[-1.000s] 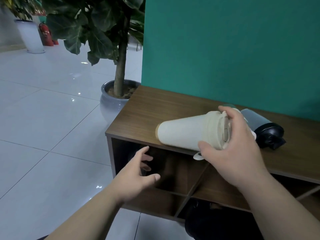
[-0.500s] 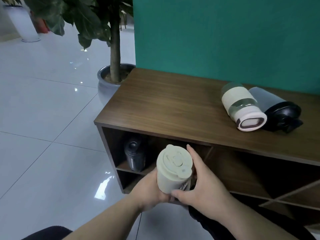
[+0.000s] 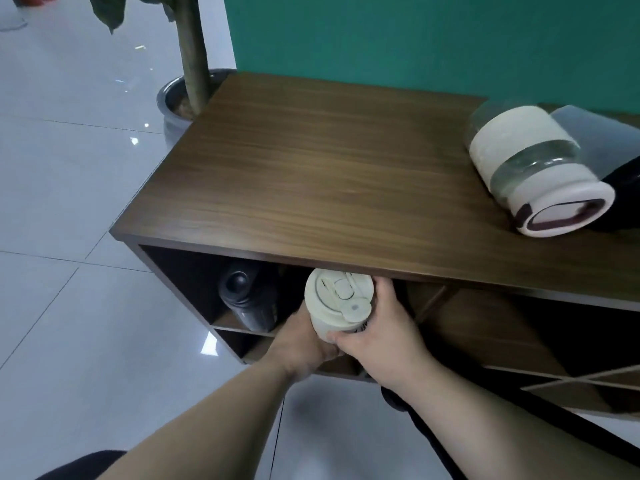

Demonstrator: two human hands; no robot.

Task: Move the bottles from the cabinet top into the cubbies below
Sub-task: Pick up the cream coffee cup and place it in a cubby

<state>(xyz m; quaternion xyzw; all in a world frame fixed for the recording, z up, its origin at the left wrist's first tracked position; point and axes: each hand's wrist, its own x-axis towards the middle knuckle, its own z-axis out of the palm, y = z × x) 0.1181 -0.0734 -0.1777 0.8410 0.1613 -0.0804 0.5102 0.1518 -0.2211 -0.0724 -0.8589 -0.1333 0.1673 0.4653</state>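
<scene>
Holding: cream bottle [image 3: 337,303], upright, lid toward you, at the mouth of the upper-left cubby [image 3: 194,282], just under the front edge of the cabinet top [image 3: 311,168]. Your left hand [image 3: 304,344] cups it from below and your right hand [image 3: 384,332] from the side, fingers clamped on the body, probably to keep it vertical going in. Inside that cubby: dark bottle [image 3: 247,299]. On the cabinet top, far right: glass bottle [image 3: 533,168] and black-lidded bottle [image 3: 609,150], lying down, not yet moved.

The setting is an office or lobby interior: glossy white tiled floor [image 3: 69,202], teal wall [image 3: 415,39], potted tree [image 3: 190,53], wooden cubby cabinet [image 3: 329,168].
</scene>
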